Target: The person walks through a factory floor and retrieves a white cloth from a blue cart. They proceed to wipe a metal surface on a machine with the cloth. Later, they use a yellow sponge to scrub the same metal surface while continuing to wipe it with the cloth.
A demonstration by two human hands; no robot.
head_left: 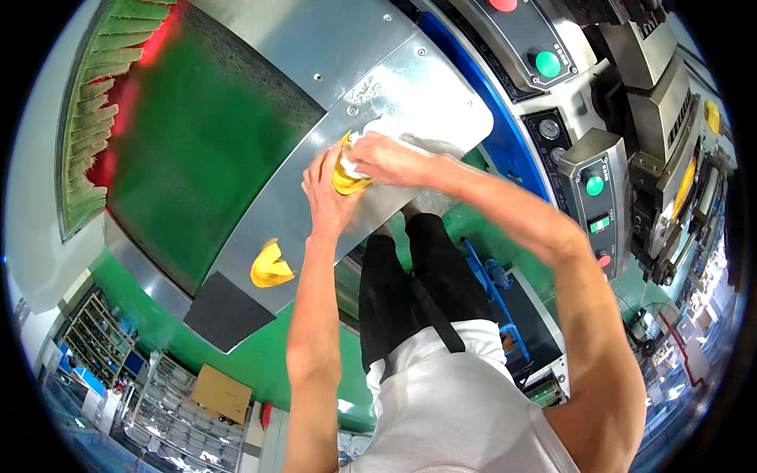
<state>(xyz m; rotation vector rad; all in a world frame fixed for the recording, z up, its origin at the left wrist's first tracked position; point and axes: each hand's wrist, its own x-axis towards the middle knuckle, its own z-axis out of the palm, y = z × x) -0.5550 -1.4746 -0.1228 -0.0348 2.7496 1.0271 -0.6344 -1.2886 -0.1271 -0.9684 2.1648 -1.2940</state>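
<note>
My left hand (pixel 330 195) is closed around a curved yellow piece (pixel 349 184) of soft-looking sheet material, just above the metal ledge. My right hand (pixel 388 160) meets it from the other side, its fingers bunched at the yellow piece and a crumpled white cloth or paper (pixel 386 126). Whether the right fingers pinch the white material or the yellow piece is hidden. A second bent yellow piece (pixel 271 266) lies on the ledge, left of my left forearm.
The metal ledge (pixel 288 209) borders a green conveyor belt (pixel 197 150), with a fringed green curtain (pixel 106 110) at far left. A dark pad (pixel 229 311) covers the ledge's near end. Control panels with a green button (pixel 547 64) stand on the right.
</note>
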